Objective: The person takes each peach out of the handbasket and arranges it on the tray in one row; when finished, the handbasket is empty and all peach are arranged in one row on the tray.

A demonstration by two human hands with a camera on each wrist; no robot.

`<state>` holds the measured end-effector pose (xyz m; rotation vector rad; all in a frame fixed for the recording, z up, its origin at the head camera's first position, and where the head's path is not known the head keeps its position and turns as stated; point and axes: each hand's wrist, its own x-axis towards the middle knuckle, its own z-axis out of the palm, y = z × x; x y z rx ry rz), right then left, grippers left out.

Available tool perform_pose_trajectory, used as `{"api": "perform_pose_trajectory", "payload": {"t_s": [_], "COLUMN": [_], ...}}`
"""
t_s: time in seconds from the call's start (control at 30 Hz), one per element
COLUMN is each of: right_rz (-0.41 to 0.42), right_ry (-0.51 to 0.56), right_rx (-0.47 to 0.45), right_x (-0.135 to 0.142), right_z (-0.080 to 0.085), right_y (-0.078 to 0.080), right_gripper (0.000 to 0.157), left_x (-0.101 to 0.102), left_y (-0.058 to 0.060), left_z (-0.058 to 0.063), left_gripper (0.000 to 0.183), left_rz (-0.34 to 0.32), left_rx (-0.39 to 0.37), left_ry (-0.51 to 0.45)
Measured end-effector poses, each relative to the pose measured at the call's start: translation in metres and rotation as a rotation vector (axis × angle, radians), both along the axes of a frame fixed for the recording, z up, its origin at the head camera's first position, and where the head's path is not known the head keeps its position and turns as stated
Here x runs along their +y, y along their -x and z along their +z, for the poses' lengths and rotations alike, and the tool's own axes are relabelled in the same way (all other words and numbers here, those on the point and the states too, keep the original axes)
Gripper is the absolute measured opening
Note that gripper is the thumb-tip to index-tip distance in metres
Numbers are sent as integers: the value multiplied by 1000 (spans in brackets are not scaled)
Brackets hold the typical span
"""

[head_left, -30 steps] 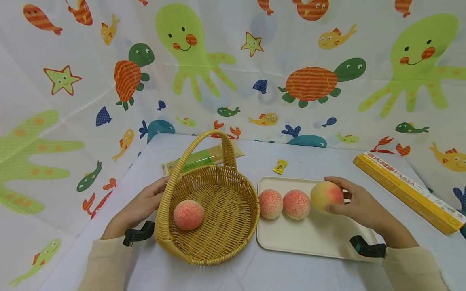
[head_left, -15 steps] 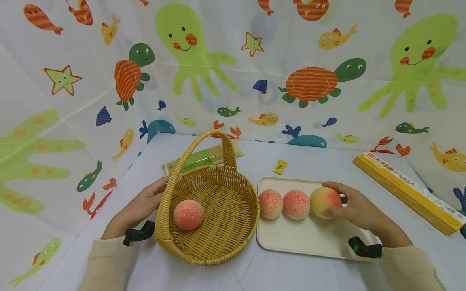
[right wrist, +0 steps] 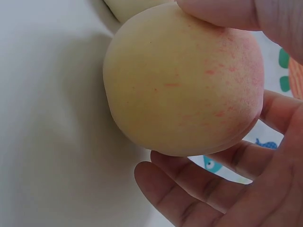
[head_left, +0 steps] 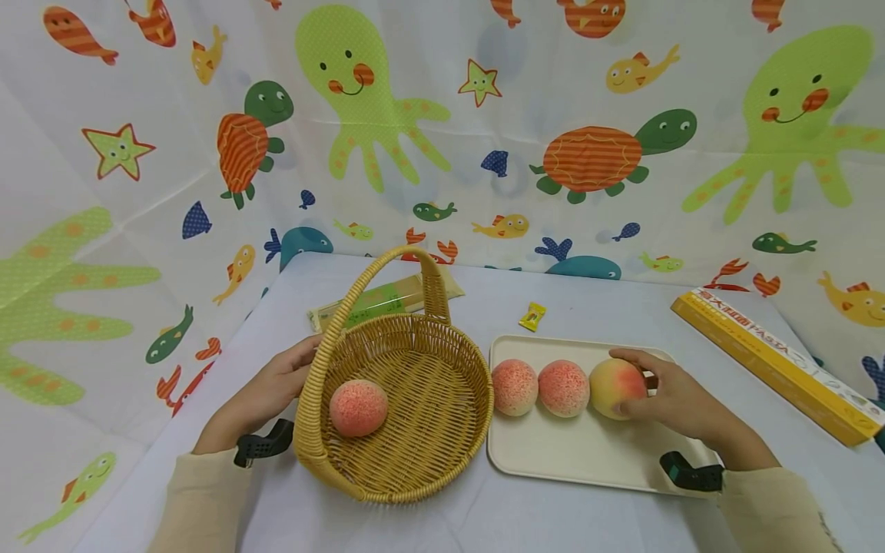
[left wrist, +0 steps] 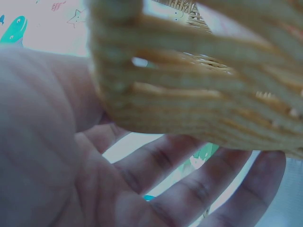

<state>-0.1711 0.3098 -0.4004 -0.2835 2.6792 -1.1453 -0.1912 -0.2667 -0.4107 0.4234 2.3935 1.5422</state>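
Gripping a yellow peach [head_left: 611, 389] on the tray [head_left: 581, 457] with the right hand [head_left: 677, 399], beside 2 red peaches [head_left: 564, 389], prob to stop rolling, plus touching the basket [head_left: 435, 426] with an uncurled left hand [head_left: 273, 388], maybe for steadiness.

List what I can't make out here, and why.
Head view: tips of the left grip, hidden behind the basket handle.
Head view: part of the green-labelled packet, hidden behind the basket.
Head view: print on the yellow wrapped sweet, too small.
Head view: a dark patch, cut off by the right edge.
Right wrist view: far side of the held peach, facing away.
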Motion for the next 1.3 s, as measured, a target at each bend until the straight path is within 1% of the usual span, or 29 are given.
{"api": "perform_pose_trajectory", "payload": {"t_s": [0.23,0.57,0.73,0.83,1.07,1.3], "right_rz": [3,-12,-19,-9,-21,-17], "right_ry": [9,12,16,25,20,14], "right_rx": [-17,-57,-49,-37,-69,-62], "right_x": [0,-1,-2,-1,-3,-3], "right_z": [-2,-2,-2,-2,-1,-1], "right_y": [0,0,-1,-2,-2,-2], "right_gripper": [76,80,80,79,80,80], "left_x": [0,0,0,0,0,0], "left_y": [0,0,0,0,0,0], "left_z": [0,0,0,0,-1,-1], "left_gripper": [55,55,55,55,55,55], "left_rz": [1,-4,-5,-4,-7,-11], "left_rx": [5,9,6,4,4,6], "left_ry": [4,0,-7,-9,-17,-20]}}
